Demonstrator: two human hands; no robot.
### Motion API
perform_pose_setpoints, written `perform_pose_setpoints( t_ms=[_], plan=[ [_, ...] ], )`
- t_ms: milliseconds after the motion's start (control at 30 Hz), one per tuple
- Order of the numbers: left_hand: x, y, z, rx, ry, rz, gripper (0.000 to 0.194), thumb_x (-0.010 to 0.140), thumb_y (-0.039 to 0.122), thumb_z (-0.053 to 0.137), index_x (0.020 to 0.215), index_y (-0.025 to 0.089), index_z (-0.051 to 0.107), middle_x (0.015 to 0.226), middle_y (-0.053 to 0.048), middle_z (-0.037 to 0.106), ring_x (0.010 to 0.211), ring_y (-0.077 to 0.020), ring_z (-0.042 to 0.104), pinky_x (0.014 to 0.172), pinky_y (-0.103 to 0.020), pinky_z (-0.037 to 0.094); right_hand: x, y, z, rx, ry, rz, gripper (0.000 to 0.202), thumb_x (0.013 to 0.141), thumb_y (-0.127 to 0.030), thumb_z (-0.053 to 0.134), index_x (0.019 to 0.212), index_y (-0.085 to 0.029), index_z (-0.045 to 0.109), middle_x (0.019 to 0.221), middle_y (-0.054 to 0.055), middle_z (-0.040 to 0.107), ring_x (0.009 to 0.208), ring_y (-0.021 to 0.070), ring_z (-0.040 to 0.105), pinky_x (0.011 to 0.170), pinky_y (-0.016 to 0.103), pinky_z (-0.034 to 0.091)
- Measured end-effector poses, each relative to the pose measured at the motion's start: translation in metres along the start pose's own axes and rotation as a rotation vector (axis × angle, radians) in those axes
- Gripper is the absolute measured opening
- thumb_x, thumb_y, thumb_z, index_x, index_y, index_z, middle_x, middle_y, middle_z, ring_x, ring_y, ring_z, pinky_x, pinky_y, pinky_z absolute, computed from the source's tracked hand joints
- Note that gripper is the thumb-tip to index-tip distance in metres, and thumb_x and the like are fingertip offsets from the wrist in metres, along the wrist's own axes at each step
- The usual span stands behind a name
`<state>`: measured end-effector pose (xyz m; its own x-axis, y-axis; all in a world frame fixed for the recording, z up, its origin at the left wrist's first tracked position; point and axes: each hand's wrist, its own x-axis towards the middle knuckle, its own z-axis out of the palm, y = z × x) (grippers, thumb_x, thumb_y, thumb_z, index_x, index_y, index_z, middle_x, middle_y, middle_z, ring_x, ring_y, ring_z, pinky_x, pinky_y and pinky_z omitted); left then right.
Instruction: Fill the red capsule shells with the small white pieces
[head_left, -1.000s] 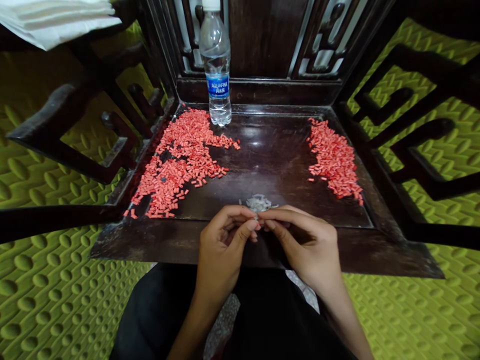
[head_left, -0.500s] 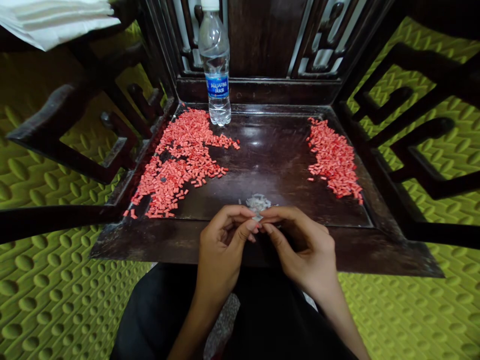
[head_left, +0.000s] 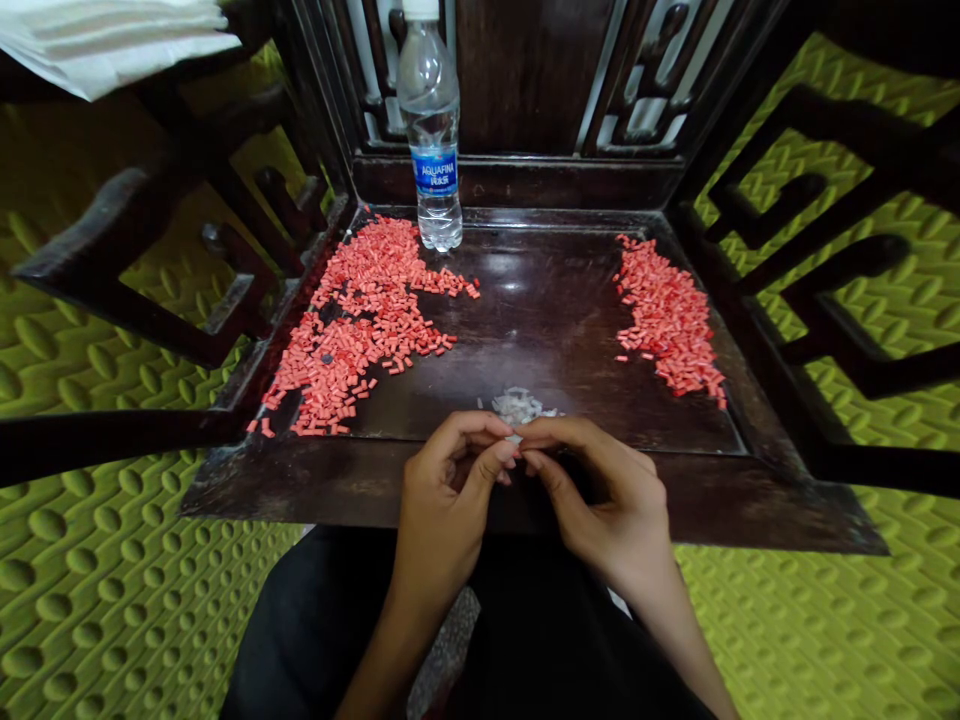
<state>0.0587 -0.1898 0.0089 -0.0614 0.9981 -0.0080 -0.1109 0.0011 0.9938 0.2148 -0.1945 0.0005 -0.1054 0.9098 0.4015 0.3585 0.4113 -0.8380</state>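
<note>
Sitting upper left of frame: folded white cloth or paper (head_left: 112, 40), soft-looking, on dark wood. Dark glossy wooden chair seat (head_left: 540, 310) fills the centre, carved armrests either side, green embossed mat (head_left: 112, 600) around it. Left pile of red pellets (head_left: 360, 310), short cylinders, spread loose on the seat's left side. Clear plastic water bottle (head_left: 431, 130) with blue label stands upright at top centre, just beside that pile, water level unclear. Small heap of pale translucent bits (head_left: 517, 405) at lower centre of the seat. Left hand (head_left: 442, 510) and right hand (head_left: 607, 500) meet just below that heap, fingertips pinched together on something tiny, too small to identify. Right pile of red pellets (head_left: 667, 315) lies along the seat's right side.
</note>
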Motion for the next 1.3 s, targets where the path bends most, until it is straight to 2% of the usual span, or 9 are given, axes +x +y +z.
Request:
perform_pose_setpoints(
  t_ms=[233, 433, 633, 867, 1300],
  plan=[
    [-0.0022, -0.0028, -0.0026, 0.073, -0.039, 0.027, 0.005, 0.098, 0.019, 0.074, 0.095, 0.022, 0.072, 0.08, 0.005, 0.072, 0.071, -0.0074, 0.068, 0.07, -0.015, 0.055, -0.0032, 0.0002, 0.004, -0.076, 0.04, -0.091, 0.03, 0.103, -0.002, 0.062, 0.116, -0.026, 0.072, 0.102, -0.004, 0.081, 0.089, 0.0078, 0.078, 0.085, 0.016, 0.062],
    [-0.0008, -0.0011, -0.0024, -0.005, -0.038, -0.003, 0.007, 0.097, 0.02, 0.076, 0.094, 0.021, 0.07, 0.079, 0.005, 0.072, 0.07, -0.0069, 0.068, 0.068, -0.014, 0.055, -0.0043, 0.0006, 0.0042, -0.05, 0.086, -0.037, 0.026, 0.099, -0.004, 0.07, 0.113, -0.025, 0.075, 0.1, -0.004, 0.083, 0.087, 0.0103, 0.079, 0.083, 0.018, 0.063],
    [-0.0003, 0.0005, -0.0024, -0.04, 0.0, -0.022, 0.008, 0.097, 0.019, 0.076, 0.094, 0.021, 0.069, 0.078, 0.004, 0.072, 0.068, -0.0076, 0.068, 0.068, -0.015, 0.055, 0.0002, -0.0019, 0.0012, -0.049, 0.029, 0.031, 0.012, 0.101, -0.012, 0.072, 0.102, -0.023, 0.075, 0.092, -0.004, 0.08, 0.081, 0.0098, 0.075, 0.08, 0.02, 0.06],
    [-0.0013, -0.0009, -0.0012, -0.003, -0.004, 0.005, 0.008, 0.097, 0.019, 0.075, 0.092, 0.021, 0.069, 0.079, 0.004, 0.07, 0.069, -0.0085, 0.067, 0.069, -0.016, 0.054, 0.0027, -0.0074, 0.0001, 0.0, -0.034, 0.046, 0.013, 0.102, -0.011, 0.067, 0.096, -0.022, 0.073, 0.086, -0.003, 0.075, 0.077, 0.0101, 0.07, 0.074, 0.022, 0.055],
    [-0.0017, -0.0019, -0.0018, 0.054, -0.039, 0.012, 0.008, 0.099, 0.021, 0.074, 0.094, 0.022, 0.068, 0.082, 0.004, 0.069, 0.072, -0.0094, 0.065, 0.071, -0.018, 0.053, 0.0006, -0.0081, -0.0022, 0.015, -0.07, 0.025, 0.017, 0.1, -0.006, 0.064, 0.097, -0.021, 0.071, 0.088, -0.001, 0.073, 0.078, 0.0119, 0.068, 0.073, 0.024, 0.053]
  ],
)
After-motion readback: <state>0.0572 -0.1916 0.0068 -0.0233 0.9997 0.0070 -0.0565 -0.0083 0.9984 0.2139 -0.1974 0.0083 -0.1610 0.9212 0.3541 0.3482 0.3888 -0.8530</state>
